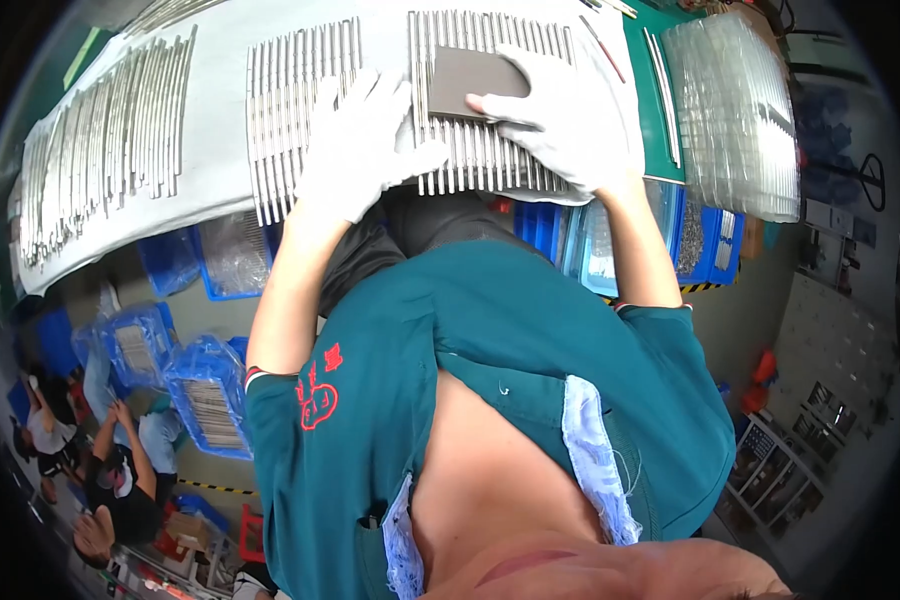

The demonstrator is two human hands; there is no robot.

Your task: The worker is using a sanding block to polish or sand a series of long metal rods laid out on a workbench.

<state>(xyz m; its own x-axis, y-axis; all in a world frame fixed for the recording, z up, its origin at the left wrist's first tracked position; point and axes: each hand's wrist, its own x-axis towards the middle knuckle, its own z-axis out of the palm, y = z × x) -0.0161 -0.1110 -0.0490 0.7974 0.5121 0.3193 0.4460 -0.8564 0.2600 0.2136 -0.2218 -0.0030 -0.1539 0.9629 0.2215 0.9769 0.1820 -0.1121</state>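
Left hand (355, 150) fingers flat on metal rods (300, 100) | right hand (560, 110) fingers pinching grey block (470, 78)

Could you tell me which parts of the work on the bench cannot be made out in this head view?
- Left hand: its gloved palm hides the metal rods beneath.
- Grey abrasive pad: the right hand covers its right edge.
- Blue bins: the bench's overhang hides their tops; the contents are too small to tell.

Counted: two gloved hands, left (355, 150) and right (560, 115); one grey pad (470, 80); three rows of metal rods (300, 95); one stack of clear trays (735, 110).
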